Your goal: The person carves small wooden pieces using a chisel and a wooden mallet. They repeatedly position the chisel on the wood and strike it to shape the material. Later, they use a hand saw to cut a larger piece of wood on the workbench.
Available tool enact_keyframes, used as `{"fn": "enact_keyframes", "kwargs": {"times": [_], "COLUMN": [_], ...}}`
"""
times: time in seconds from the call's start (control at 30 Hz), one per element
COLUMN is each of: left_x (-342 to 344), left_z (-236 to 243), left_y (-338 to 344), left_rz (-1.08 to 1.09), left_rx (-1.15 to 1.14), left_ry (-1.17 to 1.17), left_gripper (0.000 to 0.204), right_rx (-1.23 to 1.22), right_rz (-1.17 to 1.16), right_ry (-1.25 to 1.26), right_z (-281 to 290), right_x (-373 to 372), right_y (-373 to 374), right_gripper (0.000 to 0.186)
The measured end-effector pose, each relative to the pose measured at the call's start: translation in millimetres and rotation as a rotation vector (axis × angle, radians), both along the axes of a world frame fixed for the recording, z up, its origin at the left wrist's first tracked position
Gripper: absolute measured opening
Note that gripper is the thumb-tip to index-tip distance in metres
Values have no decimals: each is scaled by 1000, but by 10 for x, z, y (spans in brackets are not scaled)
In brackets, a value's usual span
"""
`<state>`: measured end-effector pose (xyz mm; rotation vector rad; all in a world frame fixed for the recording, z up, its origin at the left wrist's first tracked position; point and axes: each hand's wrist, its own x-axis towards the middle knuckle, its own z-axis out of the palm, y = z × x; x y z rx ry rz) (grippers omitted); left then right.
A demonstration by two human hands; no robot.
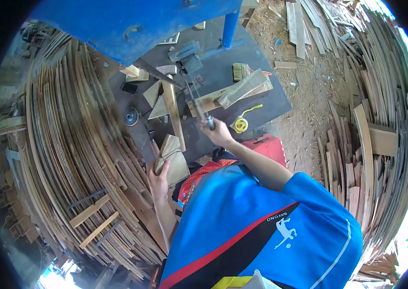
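My right hand (218, 131) is closed round the grey cylindrical handle of a long, narrow metal tool (199, 111), which points up and away over the dark metal tabletop (269, 103). My left hand (158, 176) grips an angular light wooden piece (175, 166) crossed by a thin dark line at the table's near edge. Just left of that piece lies a tool with a wooden handle (154, 147). A long wooden strip (175, 118) lies left of my right hand; crossed boards (242, 89) and a yellow tape measure (241, 124) lie to its right.
A blue metal structure (93, 24) overhangs the table, with a toothed blade (155, 72) below it. A brush (239, 72), a phone-like object (129, 87) and a disc (130, 115) lie around. Stacked timber stands left (64, 144) and right (382, 96); a red object (266, 149) is below.
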<state>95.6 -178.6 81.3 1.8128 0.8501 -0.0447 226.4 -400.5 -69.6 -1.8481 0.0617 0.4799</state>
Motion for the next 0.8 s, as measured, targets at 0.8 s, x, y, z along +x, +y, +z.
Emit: {"fn": "enact_keyframes", "kwargs": {"times": [0.8], "left_x": [397], "left_z": [-118], "left_y": [-348], "left_rz": [-176], "left_rx": [185], "left_ry": [-46], "left_gripper": [45], "right_rx": [471], "right_rz": [-338], "right_ry": [590], "right_z": [-64], "right_x": [1489], "right_y": [-1165], "right_gripper": [37]}}
